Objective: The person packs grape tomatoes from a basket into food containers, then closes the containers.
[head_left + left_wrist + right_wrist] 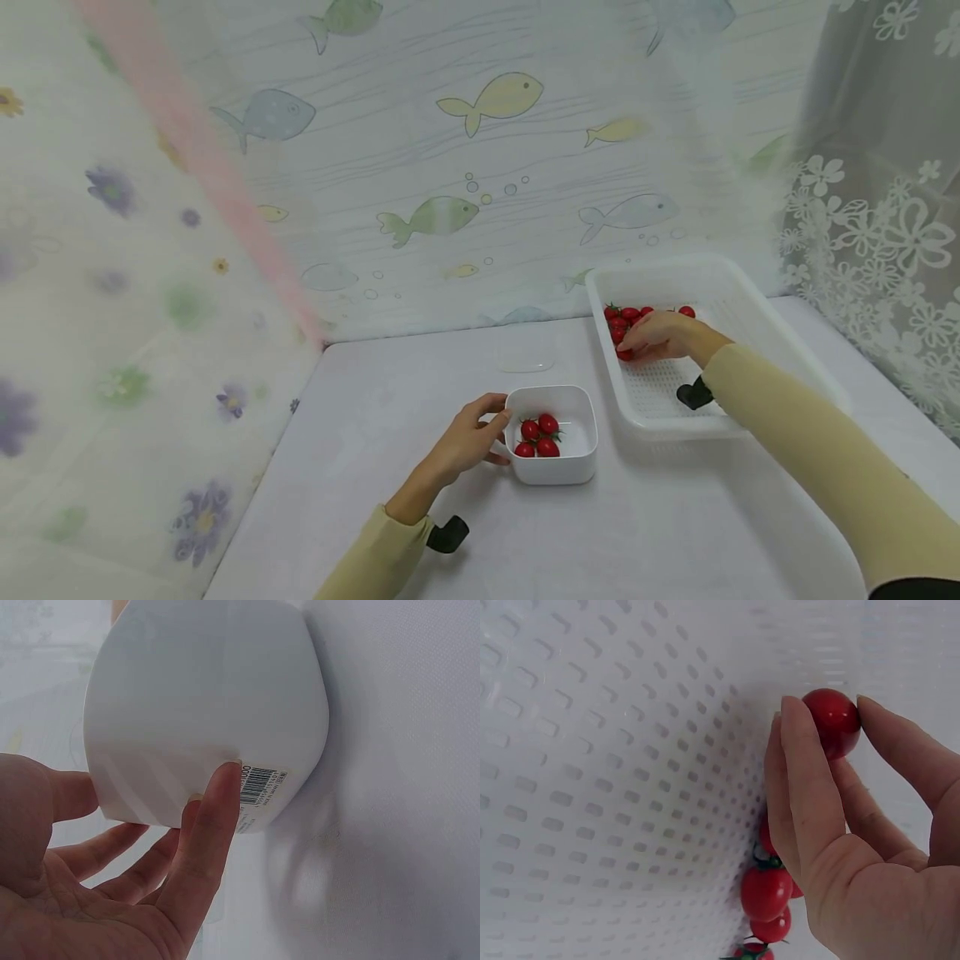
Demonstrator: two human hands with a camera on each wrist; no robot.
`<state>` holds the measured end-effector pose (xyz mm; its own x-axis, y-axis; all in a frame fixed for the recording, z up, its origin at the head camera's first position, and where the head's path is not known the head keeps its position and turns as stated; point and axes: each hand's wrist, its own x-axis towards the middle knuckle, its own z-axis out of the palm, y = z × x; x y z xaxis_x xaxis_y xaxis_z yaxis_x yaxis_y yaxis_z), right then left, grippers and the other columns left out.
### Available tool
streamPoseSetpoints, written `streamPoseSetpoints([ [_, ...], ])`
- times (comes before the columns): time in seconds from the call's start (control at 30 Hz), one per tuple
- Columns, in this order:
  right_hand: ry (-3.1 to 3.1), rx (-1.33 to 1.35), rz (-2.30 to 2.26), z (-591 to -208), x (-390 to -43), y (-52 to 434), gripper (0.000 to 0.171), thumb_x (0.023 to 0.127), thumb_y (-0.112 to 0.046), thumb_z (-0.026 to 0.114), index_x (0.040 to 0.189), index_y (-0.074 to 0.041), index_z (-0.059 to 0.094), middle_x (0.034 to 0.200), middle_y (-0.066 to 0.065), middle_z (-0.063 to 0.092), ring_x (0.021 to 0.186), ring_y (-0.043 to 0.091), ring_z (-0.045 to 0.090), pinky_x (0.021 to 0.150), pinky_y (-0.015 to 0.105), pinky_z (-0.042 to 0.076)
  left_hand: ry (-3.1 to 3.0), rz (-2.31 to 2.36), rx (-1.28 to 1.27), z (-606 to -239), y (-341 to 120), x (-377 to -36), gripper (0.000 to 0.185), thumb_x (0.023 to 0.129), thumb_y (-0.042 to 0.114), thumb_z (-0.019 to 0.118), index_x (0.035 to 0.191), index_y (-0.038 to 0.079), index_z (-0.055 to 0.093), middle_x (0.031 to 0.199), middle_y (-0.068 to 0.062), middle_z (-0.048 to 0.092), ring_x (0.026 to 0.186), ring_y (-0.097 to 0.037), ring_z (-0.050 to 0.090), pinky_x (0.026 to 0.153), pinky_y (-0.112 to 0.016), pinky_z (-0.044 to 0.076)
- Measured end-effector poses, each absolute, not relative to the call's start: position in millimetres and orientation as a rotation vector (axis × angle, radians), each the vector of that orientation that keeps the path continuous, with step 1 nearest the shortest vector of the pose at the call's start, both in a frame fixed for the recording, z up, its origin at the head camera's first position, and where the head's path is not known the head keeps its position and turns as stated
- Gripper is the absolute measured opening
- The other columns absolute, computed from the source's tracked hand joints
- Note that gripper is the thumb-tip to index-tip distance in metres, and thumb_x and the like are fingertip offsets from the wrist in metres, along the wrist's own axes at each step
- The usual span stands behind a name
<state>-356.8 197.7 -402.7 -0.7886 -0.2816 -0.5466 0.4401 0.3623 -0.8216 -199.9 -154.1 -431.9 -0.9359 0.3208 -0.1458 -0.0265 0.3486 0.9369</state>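
A small white square container (553, 471) stands on the table, with several cherry tomatoes (548, 423) inside. My left hand (468, 437) holds its left side, thumb at the rim and fingers spread against the outer wall. One of those fingers (206, 847) rests beside a barcode label (261, 791) in the left wrist view. To the right, my right hand (662, 335) is inside a large white perforated basket (787, 354). Between thumb and fingertips it pinches a red cherry tomato (832, 722). More cherry tomatoes (766, 894) lie below that hand along the basket wall.
Behind the small container lies a faint transparent piece (527, 365), its kind unclear. A fish-patterned curtain (431, 217) hangs at the back, a flowered one (142, 333) on the left. The white tablecloth (375, 400) covers the table.
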Motion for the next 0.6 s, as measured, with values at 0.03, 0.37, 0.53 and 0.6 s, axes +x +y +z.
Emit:
streamPoseSetpoints([
  [0.03,1.997,0.129,-1.486,-402.6,-356.6,198.4,0.044,0.097,-0.004,0.068,0.135,0.013,0.05,0.108,0.012,0.064,0.101,0.023,0.063,0.104,0.044,0.054,2.314,1.613,0.263,-431.9,-153.8,-199.8,0.039,0.108,0.029,0.054,0.143,0.012,0.054,0.142,-0.013,0.053,0.1,-0.032,0.066,0.07,-0.038,0.065],
  [0.37,1.986,-0.013,-1.603,-396.7,-351.1,208.2,0.044,0.099,-0.001,0.064,0.135,0.016,0.045,0.106,0.011,0.066,0.094,0.018,0.069,0.103,0.041,0.054,2.322,1.601,0.256,-431.4,-152.7,-197.8,0.039,0.108,0.028,0.053,0.143,0.012,0.054,0.142,-0.014,0.053,0.096,-0.03,0.064,0.069,-0.039,0.065],
  [0.53,2.066,-0.121,-1.604,-386.9,-346.0,210.2,0.05,0.098,-0.002,0.066,0.138,0.018,0.043,0.11,0.014,0.065,0.094,0.018,0.071,0.09,0.033,0.061,2.315,1.611,0.265,-431.8,-153.7,-198.5,0.039,0.108,0.028,0.053,0.143,0.012,0.054,0.142,-0.014,0.053,0.098,-0.034,0.064,0.069,-0.039,0.065],
  [0.6,2.103,-0.16,-1.592,-381.4,-343.6,211.4,0.05,0.098,-0.003,0.067,0.137,0.018,0.045,0.111,0.015,0.065,0.095,0.019,0.071,0.088,0.032,0.062,2.318,1.61,0.267,-431.1,-153.6,-198.5,0.038,0.108,0.027,0.053,0.143,0.012,0.054,0.142,-0.014,0.053,0.098,-0.034,0.065,0.069,-0.039,0.065],
])
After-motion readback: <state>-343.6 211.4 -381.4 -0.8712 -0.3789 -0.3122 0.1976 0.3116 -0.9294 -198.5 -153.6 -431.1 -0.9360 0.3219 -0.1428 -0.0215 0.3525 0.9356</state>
